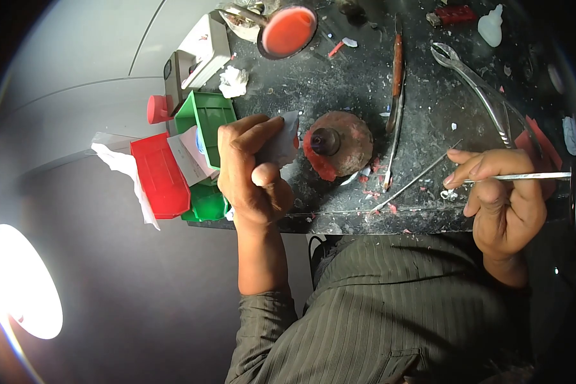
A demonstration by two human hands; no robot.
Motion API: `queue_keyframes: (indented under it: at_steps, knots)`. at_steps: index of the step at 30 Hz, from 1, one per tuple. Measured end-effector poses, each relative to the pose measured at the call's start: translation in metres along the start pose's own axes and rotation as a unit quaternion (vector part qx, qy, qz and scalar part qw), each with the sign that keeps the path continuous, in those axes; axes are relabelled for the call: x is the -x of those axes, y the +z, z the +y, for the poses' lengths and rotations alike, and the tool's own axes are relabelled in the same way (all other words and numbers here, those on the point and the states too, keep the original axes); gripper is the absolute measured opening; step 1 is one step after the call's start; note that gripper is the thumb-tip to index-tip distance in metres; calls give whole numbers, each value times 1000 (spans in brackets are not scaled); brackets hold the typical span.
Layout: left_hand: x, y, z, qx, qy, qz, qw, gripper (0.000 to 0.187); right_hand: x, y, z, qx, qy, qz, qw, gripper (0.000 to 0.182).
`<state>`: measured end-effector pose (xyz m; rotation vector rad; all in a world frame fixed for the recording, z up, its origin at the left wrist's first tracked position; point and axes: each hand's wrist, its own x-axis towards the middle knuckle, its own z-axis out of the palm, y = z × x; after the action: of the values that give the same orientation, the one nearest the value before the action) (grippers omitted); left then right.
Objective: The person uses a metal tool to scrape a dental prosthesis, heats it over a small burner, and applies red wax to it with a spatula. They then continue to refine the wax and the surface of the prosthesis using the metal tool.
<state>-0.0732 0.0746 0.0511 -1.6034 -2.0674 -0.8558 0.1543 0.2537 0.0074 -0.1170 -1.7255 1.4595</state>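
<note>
Currently I see the left hand (253, 169) pinching a pale piece (280, 146), the right hand (507, 200) a metal tool (536, 176).
The piece seems light, stiff, brittle; I'd hold its sides.

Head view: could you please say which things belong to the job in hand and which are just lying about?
Likely in the job:
pale piece, in the left hand
thin metal tool, in the right hand
perhaps the round pot between them

Apparently lying about:
pliers
white bottle
crumpled white wad

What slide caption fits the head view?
Left hand holding a pale piece, right hand a metal tool, at a dark bench.
</note>
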Motion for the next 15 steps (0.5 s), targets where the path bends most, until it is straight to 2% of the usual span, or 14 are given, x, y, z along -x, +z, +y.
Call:
queue_keyframes:
  at_steps: [2,5,8,9,10,12,13,14,15]
  knots:
    - [1,0,0,-10,25,4,1000,66,0,0,0,-4,4,0,1000,25]
    - [5,-6,3,-12,74,14,997,46,0,0,-1,3,4,-1,1000,24]
    - [17,-17,7,-10,60,66,996,52,0,0,-1,18,3,-10,1000,24]
    - [23,-18,20,49,-35,111,992,62,1,2,-1,9,12,5,1000,23]
    - [30,-24,18,125,-92,135,979,66,1,4,-1,-1,20,19,1000,23]
    - [43,-29,20,292,-190,178,920,62,0,7,-1,-7,19,26,999,22]
    - [45,-30,33,388,-280,219,850,60,0,7,0,-2,15,28,1000,23]
    - [51,-38,35,502,-317,194,781,57,0,8,0,3,13,28,1000,23]
    - [53,-42,38,538,-321,186,757,56,0,8,0,20,12,29,999,24]
